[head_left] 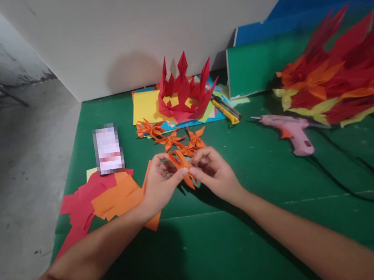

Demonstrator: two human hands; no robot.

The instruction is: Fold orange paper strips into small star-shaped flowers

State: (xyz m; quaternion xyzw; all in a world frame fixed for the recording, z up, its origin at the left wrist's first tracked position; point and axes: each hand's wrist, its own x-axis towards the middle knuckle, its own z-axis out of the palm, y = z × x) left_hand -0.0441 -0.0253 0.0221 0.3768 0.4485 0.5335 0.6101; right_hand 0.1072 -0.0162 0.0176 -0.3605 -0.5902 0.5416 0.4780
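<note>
Between my two hands is an orange folded paper flower (184, 164), its pointed petals sticking out above and below my fingers. My left hand (163, 180) pinches it from the left, thumb on the near side. From the other side my right hand (214, 173) grips it with thumb and fingertips, the two thumbs almost meeting. Just beyond lie several finished orange paper flowers (171, 140) on the green tabletop (131, 266). Behind them stands a red folded paper crown-like piece (184, 96) with tall points.
Red paper pieces (86, 199) and orange paper pieces (117, 197) lie at left, below a phone (108, 148). A yellow utility knife (226, 108) rests by stacked coloured sheets (144, 106). At right are a pink glue gun (289, 131), its black cord and a large red-orange paper piece (340, 74).
</note>
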